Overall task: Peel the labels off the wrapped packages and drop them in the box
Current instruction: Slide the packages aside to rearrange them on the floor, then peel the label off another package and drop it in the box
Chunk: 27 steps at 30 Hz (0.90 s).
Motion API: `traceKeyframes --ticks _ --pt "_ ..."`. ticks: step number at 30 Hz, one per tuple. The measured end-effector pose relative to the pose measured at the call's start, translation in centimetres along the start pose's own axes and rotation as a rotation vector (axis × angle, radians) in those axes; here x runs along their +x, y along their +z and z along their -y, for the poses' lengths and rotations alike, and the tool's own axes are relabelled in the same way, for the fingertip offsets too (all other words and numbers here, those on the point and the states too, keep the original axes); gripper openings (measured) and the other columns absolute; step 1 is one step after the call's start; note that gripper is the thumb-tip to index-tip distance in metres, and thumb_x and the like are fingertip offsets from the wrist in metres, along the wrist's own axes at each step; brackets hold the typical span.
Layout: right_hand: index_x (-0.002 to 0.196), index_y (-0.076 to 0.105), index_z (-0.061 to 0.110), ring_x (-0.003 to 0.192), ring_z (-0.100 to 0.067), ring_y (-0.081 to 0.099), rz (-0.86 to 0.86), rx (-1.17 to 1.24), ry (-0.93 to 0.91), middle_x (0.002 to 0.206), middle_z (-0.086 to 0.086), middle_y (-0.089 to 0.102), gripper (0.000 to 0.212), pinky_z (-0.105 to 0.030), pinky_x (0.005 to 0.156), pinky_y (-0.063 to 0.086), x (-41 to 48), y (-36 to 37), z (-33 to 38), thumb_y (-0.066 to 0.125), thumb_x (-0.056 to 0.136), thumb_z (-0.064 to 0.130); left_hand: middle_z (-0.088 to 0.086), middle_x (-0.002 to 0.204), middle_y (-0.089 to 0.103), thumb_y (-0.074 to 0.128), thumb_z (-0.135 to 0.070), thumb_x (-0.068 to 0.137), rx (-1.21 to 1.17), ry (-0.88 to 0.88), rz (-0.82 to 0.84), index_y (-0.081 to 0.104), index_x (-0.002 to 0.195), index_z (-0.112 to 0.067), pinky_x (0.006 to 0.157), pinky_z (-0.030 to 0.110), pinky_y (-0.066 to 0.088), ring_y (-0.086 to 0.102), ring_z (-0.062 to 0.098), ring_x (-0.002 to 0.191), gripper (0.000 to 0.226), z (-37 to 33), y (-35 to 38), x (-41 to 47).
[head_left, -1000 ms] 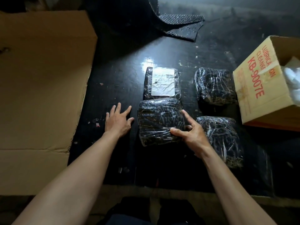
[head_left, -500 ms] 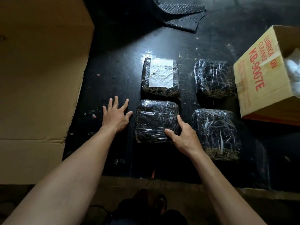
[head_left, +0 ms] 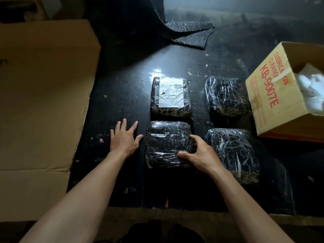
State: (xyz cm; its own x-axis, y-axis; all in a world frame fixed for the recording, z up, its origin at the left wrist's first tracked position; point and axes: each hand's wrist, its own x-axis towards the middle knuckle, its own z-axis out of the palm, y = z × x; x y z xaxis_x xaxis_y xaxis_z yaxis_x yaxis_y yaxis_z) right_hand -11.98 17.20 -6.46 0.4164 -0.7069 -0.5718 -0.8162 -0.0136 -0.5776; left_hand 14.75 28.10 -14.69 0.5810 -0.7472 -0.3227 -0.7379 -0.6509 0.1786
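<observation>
Several black packages wrapped in clear film lie on a dark table. The far middle package [head_left: 171,109] carries a white label [head_left: 171,92] on top. The near middle package [head_left: 166,142] shows no label. My right hand [head_left: 199,153] grips its near right corner, thumb on top and fingers down its right side. My left hand [head_left: 125,139] lies flat on the table just left of that package, fingers spread, holding nothing. Two more unlabelled packages [head_left: 227,95] [head_left: 233,153] lie to the right. An open cardboard box [head_left: 273,95] stands at the right, white crumpled paper [head_left: 312,88] inside.
A large flattened cardboard sheet [head_left: 40,109] covers the left side. A dark perforated mat [head_left: 191,34] lies at the back. Small scraps dot the table near my left hand. The table's front edge runs just above my knees.
My right hand pulled the near middle package toward me and off the labelled one, leaving a gap between them. My left hand stayed flat on the table.
</observation>
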Motion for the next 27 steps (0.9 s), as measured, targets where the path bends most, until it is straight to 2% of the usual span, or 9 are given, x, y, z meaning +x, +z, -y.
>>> traceKeyframes --ticks 3,6,9,13,18,23,25,27 --pt "0.145 0.044 0.024 0.118 -0.022 0.058 -0.065 -0.072 -0.019 0.134 -0.005 0.06 0.072 -0.035 0.097 0.047 0.8 -0.7 0.8 0.072 0.084 0.051 0.01 0.161 0.031 0.049 -0.059 0.095 -0.046 -0.03 -0.051 0.039 0.151 -0.035 0.118 0.053 0.026 0.024 0.031 0.148 0.062 -0.3 -1.1 0.6" --pt "0.14 0.05 0.022 0.116 -0.022 0.06 -0.111 -0.109 -0.049 0.13 -0.004 0.063 0.063 -0.037 0.097 0.049 2.2 -1.9 2.1 0.067 0.087 0.052 0.007 0.153 0.044 0.05 -0.053 0.096 -0.132 -0.04 -0.096 0.048 0.146 -0.029 0.113 0.05 0.035 0.037 0.03 0.14 0.055 -0.8 -2.2 1.8" --pt "0.14 0.051 0.019 0.12 -0.026 0.059 -0.148 -0.132 -0.101 0.132 -0.008 0.063 0.059 -0.036 0.098 0.048 4.4 -3.2 4.0 0.066 0.09 0.047 0.006 0.146 0.053 0.051 -0.045 0.098 -0.303 0.031 -0.109 0.051 0.144 -0.023 0.109 0.044 0.041 0.048 0.028 0.133 0.051 -2.0 -3.8 4.0" --pt "0.134 0.054 0.017 0.111 -0.026 0.062 -0.222 -0.2 -0.227 0.125 -0.009 0.064 0.05 -0.041 0.096 0.051 8.6 -4.9 7.0 0.065 0.091 0.04 0.008 0.14 0.059 0.054 -0.041 0.098 -0.437 0.101 -0.085 0.05 0.146 -0.025 0.106 0.042 0.044 0.055 0.028 0.127 0.05 -4.4 -6.0 7.8" --pt "0.14 0.047 0.012 0.12 -0.032 0.055 -0.24 -0.339 -0.326 0.128 -0.015 0.057 0.053 -0.049 0.1 0.048 14.4 -6.8 10.5 0.063 0.094 0.034 0.008 0.138 0.061 0.056 -0.039 0.097 -0.517 0.09 -0.045 0.046 0.148 -0.029 0.107 0.041 0.044 0.057 0.026 0.127 0.053 -7.2 -8.3 12.3" --pt "0.139 0.049 0.011 0.125 -0.029 0.047 -0.181 -0.457 -0.408 0.133 -0.013 0.053 0.046 -0.044 0.101 0.044 19.1 -7.9 13.3 0.056 0.099 0.031 0.006 0.145 0.055 0.054 -0.041 0.099 -0.519 0.035 0.016 0.038 0.152 -0.036 0.112 0.042 0.039 0.051 0.026 0.133 0.056 -8.1 -9.0 16.1" --pt "0.135 0.052 0.009 0.123 -0.028 0.048 -0.157 -0.5 -0.431 0.131 -0.013 0.054 0.041 -0.042 0.099 0.044 20.7 -7.9 14.0 0.054 0.099 0.03 0.005 0.145 0.056 0.056 -0.042 0.098 -0.55 0.016 0.043 0.038 0.152 -0.038 0.112 0.037 0.038 0.052 0.024 0.132 0.057 -8.3 -9.2 17.1" --pt "0.133 0.054 0.01 0.122 -0.03 0.049 -0.153 -0.547 -0.452 0.131 -0.013 0.056 0.039 -0.047 0.1 0.046 22.1 -7.8 14.5 0.052 0.1 0.03 0.002 0.139 0.06 0.058 -0.041 0.097 -0.591 0.017 0.065 0.04 0.15 -0.039 0.107 0.03 0.04 0.056 0.021 0.125 0.057 -8.6 -9.4 17.7"
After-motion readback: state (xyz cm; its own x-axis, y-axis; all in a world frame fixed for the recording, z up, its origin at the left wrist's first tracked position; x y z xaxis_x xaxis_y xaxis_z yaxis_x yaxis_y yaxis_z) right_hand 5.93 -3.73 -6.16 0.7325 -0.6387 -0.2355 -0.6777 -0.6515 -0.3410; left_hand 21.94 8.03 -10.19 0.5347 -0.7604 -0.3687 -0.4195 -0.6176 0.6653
